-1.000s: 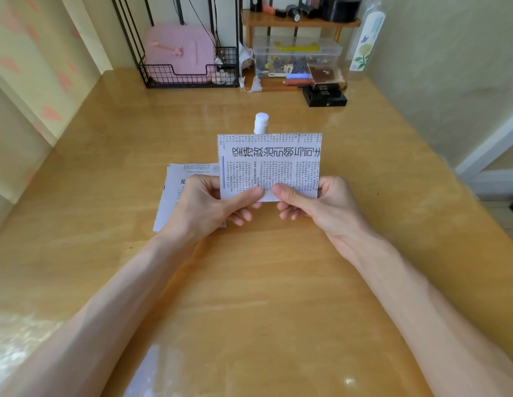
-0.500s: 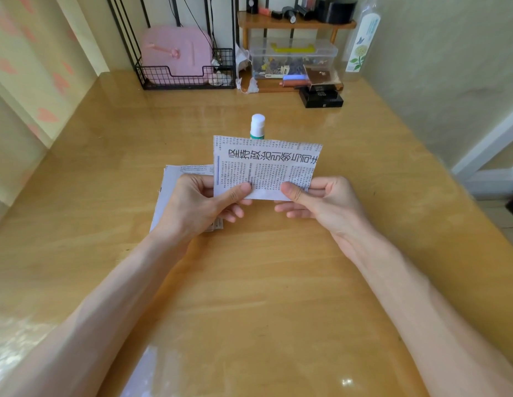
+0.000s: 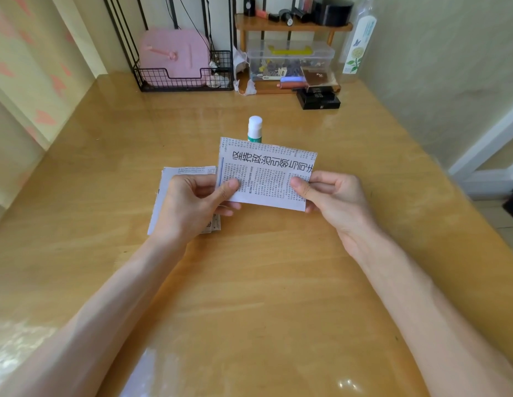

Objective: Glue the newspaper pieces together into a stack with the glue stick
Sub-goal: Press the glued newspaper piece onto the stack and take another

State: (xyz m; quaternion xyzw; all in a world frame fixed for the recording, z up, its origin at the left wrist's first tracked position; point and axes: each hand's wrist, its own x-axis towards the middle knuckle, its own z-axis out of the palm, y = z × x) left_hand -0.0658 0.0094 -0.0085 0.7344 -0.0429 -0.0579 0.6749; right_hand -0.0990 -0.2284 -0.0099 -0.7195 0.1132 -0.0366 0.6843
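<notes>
A rectangular newspaper piece (image 3: 265, 173) with large black characters along its top is held just above the wooden table (image 3: 278, 282). My left hand (image 3: 192, 204) pinches its lower left edge and my right hand (image 3: 332, 199) pinches its right edge, thumbs on top. Under my left hand lies a small pile of other newspaper pieces (image 3: 175, 179), partly hidden. Behind the held piece stands a capped glue stick (image 3: 255, 128), white cap, green body, upright.
At the table's back edge are a black wire basket (image 3: 186, 78) with a pink case, a small wooden shelf (image 3: 292, 27), a clear plastic box (image 3: 289, 63), a black box (image 3: 318, 98) and a tall bottle (image 3: 358, 41). Walls close both sides.
The held piece has tilted back and dropped lower, so more of the glue stick shows. Both thumbs have slid outward along its lower edge, the right one to the corner.
</notes>
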